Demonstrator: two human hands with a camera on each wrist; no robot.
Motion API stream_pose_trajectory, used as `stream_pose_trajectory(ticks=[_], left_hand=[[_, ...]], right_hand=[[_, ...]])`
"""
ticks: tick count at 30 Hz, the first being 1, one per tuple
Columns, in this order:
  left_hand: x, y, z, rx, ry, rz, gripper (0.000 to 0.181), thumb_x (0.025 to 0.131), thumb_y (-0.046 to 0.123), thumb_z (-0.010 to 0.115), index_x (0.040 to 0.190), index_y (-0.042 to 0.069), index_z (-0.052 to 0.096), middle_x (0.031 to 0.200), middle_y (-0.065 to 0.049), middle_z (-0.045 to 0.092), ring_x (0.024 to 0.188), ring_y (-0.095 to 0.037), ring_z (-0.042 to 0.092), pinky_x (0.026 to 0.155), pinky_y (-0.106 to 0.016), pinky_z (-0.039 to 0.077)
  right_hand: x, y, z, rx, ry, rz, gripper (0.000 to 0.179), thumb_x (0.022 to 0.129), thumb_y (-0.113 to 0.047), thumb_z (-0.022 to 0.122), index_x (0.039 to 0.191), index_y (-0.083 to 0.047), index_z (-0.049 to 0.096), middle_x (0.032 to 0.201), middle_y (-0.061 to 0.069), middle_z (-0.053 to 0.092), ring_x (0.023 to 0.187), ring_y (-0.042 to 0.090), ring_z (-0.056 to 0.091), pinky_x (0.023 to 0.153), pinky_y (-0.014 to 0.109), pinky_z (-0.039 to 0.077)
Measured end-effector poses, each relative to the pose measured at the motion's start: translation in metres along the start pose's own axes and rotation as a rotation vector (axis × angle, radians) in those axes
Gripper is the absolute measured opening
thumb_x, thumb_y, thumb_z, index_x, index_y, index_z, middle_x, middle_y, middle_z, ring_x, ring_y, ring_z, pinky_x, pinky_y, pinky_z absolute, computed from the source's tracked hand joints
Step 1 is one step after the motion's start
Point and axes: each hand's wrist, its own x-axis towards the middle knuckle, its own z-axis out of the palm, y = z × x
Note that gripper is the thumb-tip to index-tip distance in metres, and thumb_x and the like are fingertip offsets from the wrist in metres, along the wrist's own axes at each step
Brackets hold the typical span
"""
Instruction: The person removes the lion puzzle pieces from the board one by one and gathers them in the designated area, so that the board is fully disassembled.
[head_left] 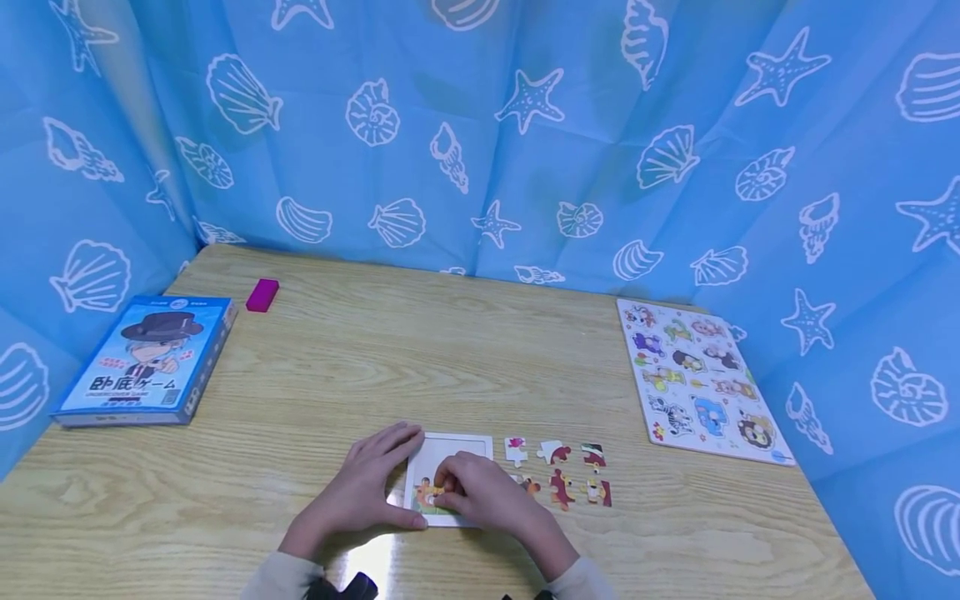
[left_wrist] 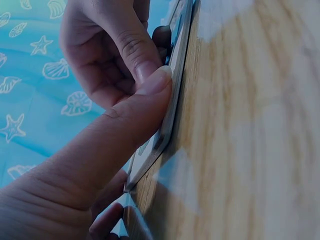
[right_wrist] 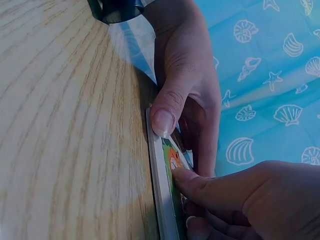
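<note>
A small white puzzle tray (head_left: 452,438) lies on the table, with puzzle pieces (head_left: 424,493) showing an orange animal in its lower left part. My left hand (head_left: 367,483) holds the tray at its left side, fingers by the upper left corner and thumb at the near edge. Over the tray, my right hand (head_left: 480,492) has its thumb and curled fingers at a puzzle piece, mostly covered by the fingertips. In the right wrist view, the right thumb (right_wrist: 210,187) touches the orange picture (right_wrist: 173,156). The left thumb (left_wrist: 135,112) lies along the tray's edge in the left wrist view.
Several loose puzzle pieces (head_left: 561,487) lie right of the tray, partly behind the right hand. Farther right is an animal peg board (head_left: 701,379). A blue game box (head_left: 150,358) stands at the left, near a magenta block (head_left: 262,295). A blue shell-print curtain (head_left: 465,125) encloses the table.
</note>
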Motion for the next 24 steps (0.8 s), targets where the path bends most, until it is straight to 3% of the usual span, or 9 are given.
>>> stream_pose_trajectory(ticks=[12,24], left_hand=[[0.0008,0.0012,-0.0005,0.001,-0.006,-0.004,0.105,0.065,0.059,0.077,0.141,-0.003,0.04,0.146,-0.015,0.037,0.136,-0.036,0.025,0.102,-0.058,0.022],[0.0014,0.0003,-0.0001,0.003,-0.01,-0.011,0.106,0.065,0.062,0.076,0.141,-0.003,0.04,0.147,-0.015,0.036,0.137,-0.035,0.024,0.102,-0.058,0.021]], right_hand=[[-0.0015,-0.0017,-0.0003,-0.066,-0.008,-0.005,0.004,0.092,-0.012,0.062,0.093,-0.009,0.06,0.082,-0.007,0.053,0.071,0.003,0.047,0.065,0.02,0.043],[-0.0005,-0.0024,-0.0011,0.002,-0.026,0.054,0.012,0.093,-0.022,0.061,0.087,-0.013,0.055,0.075,-0.013,0.047,0.063,0.0,0.042,0.058,0.018,0.039]])
